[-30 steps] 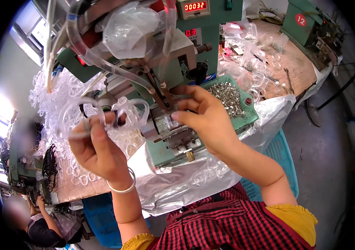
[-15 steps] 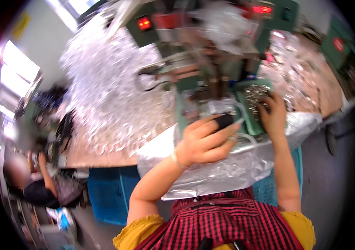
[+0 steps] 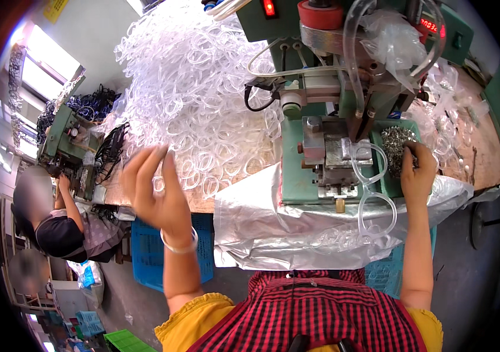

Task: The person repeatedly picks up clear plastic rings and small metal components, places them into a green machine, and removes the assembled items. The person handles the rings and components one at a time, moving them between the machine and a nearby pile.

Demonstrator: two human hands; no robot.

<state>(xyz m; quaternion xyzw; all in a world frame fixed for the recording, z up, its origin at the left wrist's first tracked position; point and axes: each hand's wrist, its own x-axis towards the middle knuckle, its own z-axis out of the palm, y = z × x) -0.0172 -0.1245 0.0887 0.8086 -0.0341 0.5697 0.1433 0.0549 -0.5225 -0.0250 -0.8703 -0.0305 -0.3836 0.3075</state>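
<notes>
One clear frame (image 3: pixel 370 193) sits on the press (image 3: pixel 332 158); open left hand (image 3: pixel 156 193) nears the pile (image 3: pixel 197 111), right hand (image 3: pixel 417 173) pinches screws (image 3: pixel 395 144).

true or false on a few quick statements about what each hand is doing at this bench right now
1. The right hand reaches into the tray of small metal parts. True.
2. The left hand grips a clear frame. False: it is open with fingers spread, holding nothing, near the pile of clear frames.
3. A clear eyeglass frame hangs at the front of the green machine. True.
4. The pile of clear frames lies to the right of the machine. False: it lies to its left.
5. Silvery plastic sheet drapes over the bench edge. True.
</notes>
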